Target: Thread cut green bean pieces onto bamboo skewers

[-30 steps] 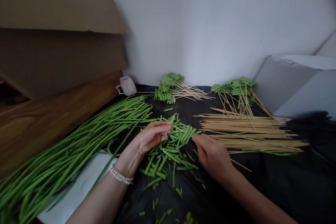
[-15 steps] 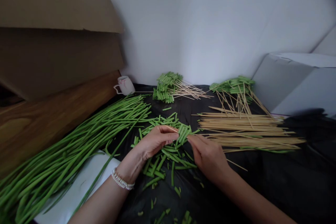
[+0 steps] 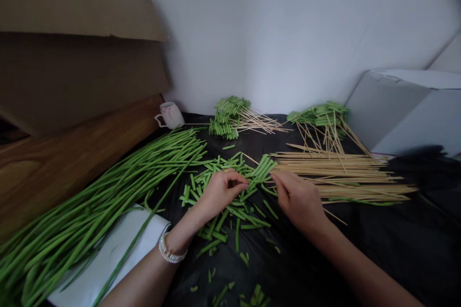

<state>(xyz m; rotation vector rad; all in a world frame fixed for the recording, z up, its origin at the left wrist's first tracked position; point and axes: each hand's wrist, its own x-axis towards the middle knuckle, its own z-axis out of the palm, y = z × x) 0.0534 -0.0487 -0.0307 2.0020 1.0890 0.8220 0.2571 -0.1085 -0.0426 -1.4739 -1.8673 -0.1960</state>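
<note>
My right hand (image 3: 300, 201) is closed around a thin bamboo skewer whose bare tip (image 3: 249, 158) points up and left. Several short pieces of garlic scape (image 3: 264, 167) sit side by side on that skewer, just beyond my fingertips. Its tail end (image 3: 336, 217) comes out below my wrist. To the left, my left hand (image 3: 219, 194), with a pearl bracelet (image 3: 171, 252) on the wrist, has thumb and fingers pinched over the loose pile of cut scape pieces (image 3: 216, 237). What lies between those fingertips is hidden.
Long uncut garlic scapes (image 3: 108, 192) lie at left over a white sheet (image 3: 144, 235). Bare skewers (image 3: 338, 168) are spread at right. Filled skewers (image 3: 230, 115) and another filled bunch (image 3: 320, 115) lie behind. A mug (image 3: 171, 115), cardboard box (image 3: 82, 67) and white box (image 3: 406, 110) stand around.
My right hand has moved slightly right with the loaded skewer. My left fingers have come away from the skewer's tip, down to the loose pieces.
</note>
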